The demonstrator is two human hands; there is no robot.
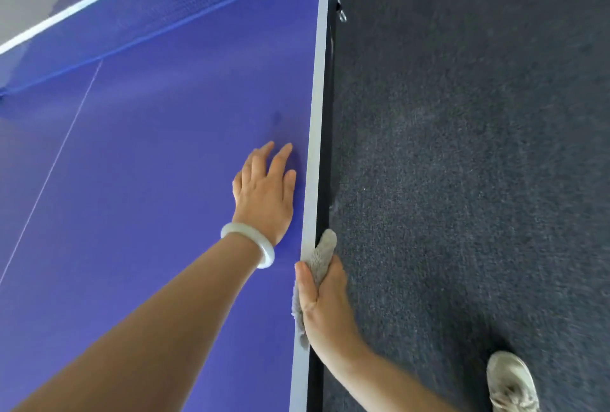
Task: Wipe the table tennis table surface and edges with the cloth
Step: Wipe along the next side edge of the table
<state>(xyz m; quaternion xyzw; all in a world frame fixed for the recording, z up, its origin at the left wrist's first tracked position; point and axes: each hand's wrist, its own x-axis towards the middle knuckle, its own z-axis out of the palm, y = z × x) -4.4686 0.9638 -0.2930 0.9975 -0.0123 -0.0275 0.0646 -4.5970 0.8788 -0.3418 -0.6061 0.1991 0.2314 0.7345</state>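
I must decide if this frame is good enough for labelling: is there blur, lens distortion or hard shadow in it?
Head view: light is soft and even, with only a faint shadow beside the left hand; the wide-angle lens makes the white side line lean; the carpet and shoe look slightly smeared, while the right hand and cloth are fairly sharp.

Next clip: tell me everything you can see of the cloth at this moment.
The cloth is a small grey-beige rag with a coarse, knitted-looking weave, bunched rather than folded. The right hand grips it against the side edge of the table tennis table, with the thumb lying on top. One rounded end pokes out ahead of the hand. A fuzzy part trails beside the thumb over the pale border stripe.
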